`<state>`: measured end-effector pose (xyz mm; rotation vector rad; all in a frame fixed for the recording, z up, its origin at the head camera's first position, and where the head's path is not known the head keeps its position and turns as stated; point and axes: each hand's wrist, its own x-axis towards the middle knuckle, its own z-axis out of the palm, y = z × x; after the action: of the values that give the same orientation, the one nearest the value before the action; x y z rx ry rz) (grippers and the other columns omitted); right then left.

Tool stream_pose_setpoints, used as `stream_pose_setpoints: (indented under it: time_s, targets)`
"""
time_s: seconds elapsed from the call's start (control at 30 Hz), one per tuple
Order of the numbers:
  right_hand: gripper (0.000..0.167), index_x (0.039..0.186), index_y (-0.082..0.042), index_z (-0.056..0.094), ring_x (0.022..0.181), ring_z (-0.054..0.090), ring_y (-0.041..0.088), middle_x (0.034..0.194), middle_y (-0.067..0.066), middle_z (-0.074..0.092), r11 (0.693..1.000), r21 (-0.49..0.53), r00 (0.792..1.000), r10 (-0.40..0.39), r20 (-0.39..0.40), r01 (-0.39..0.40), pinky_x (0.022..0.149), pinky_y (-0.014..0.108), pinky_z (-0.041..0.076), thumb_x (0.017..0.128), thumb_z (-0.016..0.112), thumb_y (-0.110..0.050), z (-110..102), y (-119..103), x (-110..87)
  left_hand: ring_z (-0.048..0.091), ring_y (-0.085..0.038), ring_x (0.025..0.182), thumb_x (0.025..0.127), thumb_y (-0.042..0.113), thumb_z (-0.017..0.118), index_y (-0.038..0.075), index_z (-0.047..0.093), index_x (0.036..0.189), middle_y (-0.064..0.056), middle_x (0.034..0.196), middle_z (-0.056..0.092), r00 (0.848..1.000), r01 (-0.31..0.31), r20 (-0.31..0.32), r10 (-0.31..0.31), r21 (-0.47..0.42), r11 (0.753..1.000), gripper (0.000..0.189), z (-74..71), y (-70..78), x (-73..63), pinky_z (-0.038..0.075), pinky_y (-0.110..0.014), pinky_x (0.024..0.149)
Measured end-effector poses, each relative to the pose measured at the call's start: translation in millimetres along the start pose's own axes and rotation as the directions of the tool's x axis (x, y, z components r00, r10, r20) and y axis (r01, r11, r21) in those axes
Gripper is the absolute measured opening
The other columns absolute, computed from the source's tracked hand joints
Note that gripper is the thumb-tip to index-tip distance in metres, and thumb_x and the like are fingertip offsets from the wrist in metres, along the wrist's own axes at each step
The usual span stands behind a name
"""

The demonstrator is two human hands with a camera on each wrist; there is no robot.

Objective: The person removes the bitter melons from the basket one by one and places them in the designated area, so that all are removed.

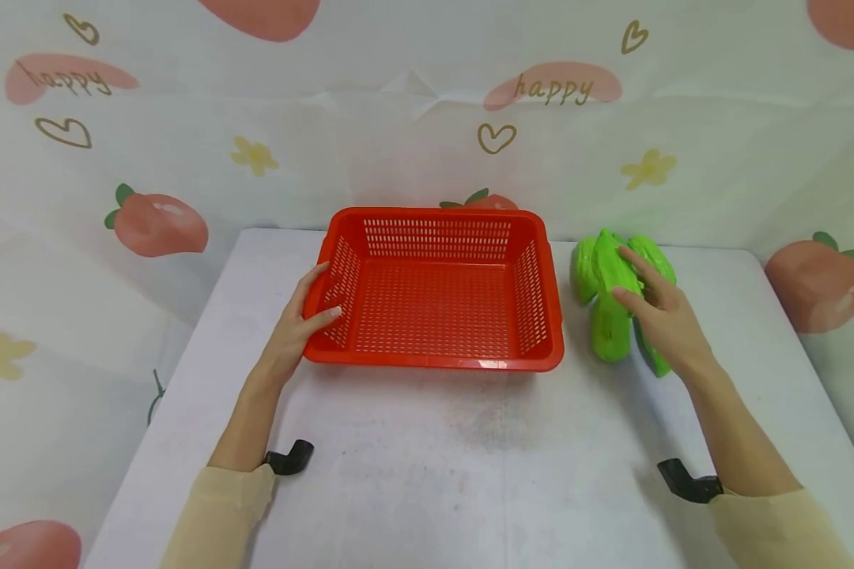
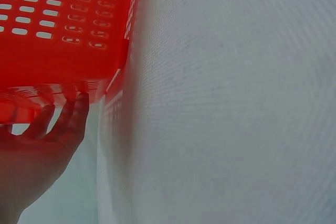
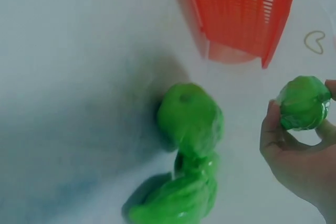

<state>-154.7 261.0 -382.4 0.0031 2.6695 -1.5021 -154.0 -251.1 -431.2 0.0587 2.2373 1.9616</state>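
A red plastic basket (image 1: 434,359) with slotted walls stands on the table. My left hand (image 1: 292,328) grips its left rim, thumb over the edge; in the left wrist view the fingers (image 2: 79,116) lie against the outside of the wall. To the right of the basket, my right hand (image 1: 669,320) holds a ridged green bitter gourd (image 1: 610,269) between thumb and fingers. The right wrist view shows this bitter gourd (image 3: 303,103) end-on, raised above the others. Beneath and around it lie several more green gourds (image 1: 610,336), partly covered by the held one and the hand.
The white table (image 1: 427,474) reaches to a wall cloth (image 1: 370,134) printed with peaches, hearts and flowers. The basket's back edge is near that cloth. A black strap (image 1: 292,458) sits on the left wrist and another strap (image 1: 686,482) on the right.
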Motion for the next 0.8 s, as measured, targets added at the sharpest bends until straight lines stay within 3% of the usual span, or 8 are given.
stream_pose_setpoints:
  time_s: [0.17,0.23,0.33,0.4,0.6,0.7,0.8]
  targets:
    - [0.061,0.156,-0.04,0.025,0.148,0.018,0.035,0.164,0.011,0.016,1.0,0.0,1.0,-0.005,0.003,0.005,0.119,0.047,0.017,0.103,0.053,-0.034,-9.4,11.9,-4.8,0.039,-0.03,0.131,0.098,0.024,0.06,0.036,0.025,0.156,-0.006,0.153,0.031,1.0,0.004,-0.001,-0.004,-0.007,1.0,0.069,0.6,1.1,0.1,0.051,-0.036,0.094]
    - [0.061,0.156,-0.039,0.026,0.148,0.018,0.031,0.163,0.012,0.017,1.0,0.003,1.0,-0.019,-0.009,0.019,0.118,0.03,0.019,0.103,0.054,-0.032,-12.9,16.3,-6.4,0.039,-0.03,0.131,0.098,0.024,0.061,0.036,0.025,0.156,-0.006,0.153,0.031,1.0,0.004,-0.003,-0.004,-0.009,1.0,0.069,0.7,1.5,-0.1,0.052,-0.035,0.094]
    - [0.061,0.157,-0.035,0.027,0.147,0.022,0.026,0.163,0.013,0.019,0.999,0.005,0.998,-0.053,-0.018,0.053,0.105,0.008,0.025,0.103,0.054,-0.028,-17.7,21.4,-9.9,0.038,-0.03,0.131,0.098,0.024,0.06,0.036,0.025,0.156,-0.006,0.154,0.031,1.0,0.003,-0.005,-0.003,-0.011,1.0,0.069,0.8,1.9,-0.2,0.052,-0.034,0.093]
    - [0.062,0.157,-0.033,0.026,0.145,0.027,0.026,0.163,0.012,0.02,0.998,-0.001,0.998,-0.067,-0.02,0.067,0.094,0.001,0.03,0.103,0.055,-0.026,-20.6,24.5,-13.2,0.038,-0.03,0.131,0.098,0.024,0.06,0.035,0.025,0.156,-0.006,0.154,0.031,1.0,0.004,-0.002,-0.004,-0.012,1.0,0.069,0.9,2.1,-0.1,0.052,-0.034,0.093]
    - [0.064,0.157,-0.037,0.025,0.129,0.047,0.034,0.161,0.011,0.026,0.997,-0.073,0.998,-0.019,-0.054,0.015,0.084,0.007,0.038,0.102,0.056,-0.027,-29.3,34.1,-20.1,0.038,-0.03,0.131,0.098,0.025,0.06,0.035,0.025,0.156,-0.007,0.153,0.031,1.0,0.006,-0.001,-0.006,-0.01,1.0,0.069,0.4,2.7,-0.1,0.052,-0.036,0.094]
    - [0.064,0.157,-0.039,0.024,0.121,0.053,0.018,0.161,0.014,0.027,0.996,-0.088,0.997,0.019,-0.07,-0.025,0.096,0.023,0.039,0.102,0.055,-0.029,-34.5,38.4,-22.4,0.038,-0.029,0.131,0.098,0.025,0.06,0.035,0.025,0.156,-0.007,0.153,0.031,1.0,0.003,-0.004,-0.003,-0.007,1.0,0.068,0.2,2.5,0.0,0.052,-0.036,0.094]
    - [0.064,0.157,-0.039,0.025,0.105,0.05,-0.005,0.158,0.015,0.031,0.996,-0.08,0.995,0.038,-0.087,-0.045,0.095,0.03,0.039,0.102,0.056,-0.028,-39.7,41.8,-25.3,0.038,-0.03,0.132,0.098,0.025,0.059,0.035,0.024,0.156,-0.007,0.154,0.031,1.0,0.003,-0.004,-0.003,-0.008,1.0,0.068,0.3,2.1,0.1,0.051,-0.036,0.095]
